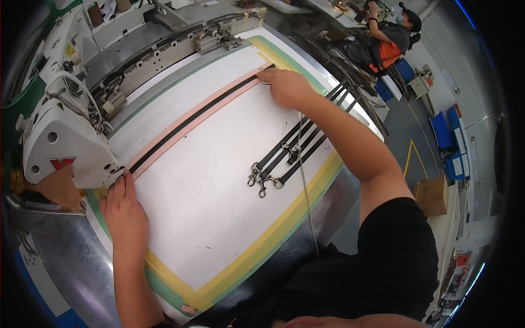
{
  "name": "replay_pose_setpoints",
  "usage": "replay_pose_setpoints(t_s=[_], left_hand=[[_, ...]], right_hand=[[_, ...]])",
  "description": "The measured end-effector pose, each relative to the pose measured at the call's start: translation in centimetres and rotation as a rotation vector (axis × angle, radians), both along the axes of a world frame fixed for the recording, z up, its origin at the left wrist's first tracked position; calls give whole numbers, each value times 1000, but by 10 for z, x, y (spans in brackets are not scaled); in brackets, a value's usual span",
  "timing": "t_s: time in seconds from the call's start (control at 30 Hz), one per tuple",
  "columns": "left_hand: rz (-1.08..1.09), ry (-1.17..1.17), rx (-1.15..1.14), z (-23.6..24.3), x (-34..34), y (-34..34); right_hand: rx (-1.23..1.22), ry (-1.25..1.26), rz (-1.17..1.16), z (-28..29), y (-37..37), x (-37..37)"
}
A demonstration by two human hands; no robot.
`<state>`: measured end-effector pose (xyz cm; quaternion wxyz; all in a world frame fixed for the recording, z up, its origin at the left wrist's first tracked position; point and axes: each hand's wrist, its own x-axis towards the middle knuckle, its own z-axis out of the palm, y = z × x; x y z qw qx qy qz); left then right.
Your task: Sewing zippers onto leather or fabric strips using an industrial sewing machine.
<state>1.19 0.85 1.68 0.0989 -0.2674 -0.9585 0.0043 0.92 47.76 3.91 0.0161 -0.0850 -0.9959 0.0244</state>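
Note:
A long black strap [199, 115] lies on a guide between two pink strips [164, 148], running slantwise across the white work board [191, 218]. At its near left end rests my left hand [126, 213], fingers stretched out, fingertips touching the strap close to the white sewing machine head [71, 145]. My right hand [289, 88] is closed at the far right end, its curled fingers on the strap; the fingertips are partly hidden. Several black straps with metal snap hooks [262, 183] lie on the board beneath my right forearm.
Yellow and green tape [262, 240] borders the board. A metal clamp rail [164, 63] runs along its far side. A thin cord [307, 205] hangs across the right part. Further off, a co-worker [385, 41] is at another table; a cardboard box [432, 195] stands at right.

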Motion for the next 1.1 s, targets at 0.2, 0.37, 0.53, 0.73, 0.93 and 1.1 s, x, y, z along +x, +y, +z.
replay_pose_setpoints(t_s=[0.2, 0.37, 0.53, 0.73, 0.93, 1.1], left_hand=[[-7, 29, 12, 2, 2, 4], [-19, 20, 8, -2, 2, 0], [-41, 29, 47, 2, 2, 1], [-40, 4, 42, -3, -1, -1], [-49, 38, 10, -4, -2, -2], [-53, 60, -17, -2, -3, 1]], right_hand=[[-4, 42, -109, 1, 36, -5], [51, -84, -260, 11, 31, -15], [-13, 188, -127, 1, 62, -8], [-103, 62, 82, 2, 59, 5], [-253, -448, 400, 68, 2, 94], [-227, -429, 263, 61, 0, 129]])
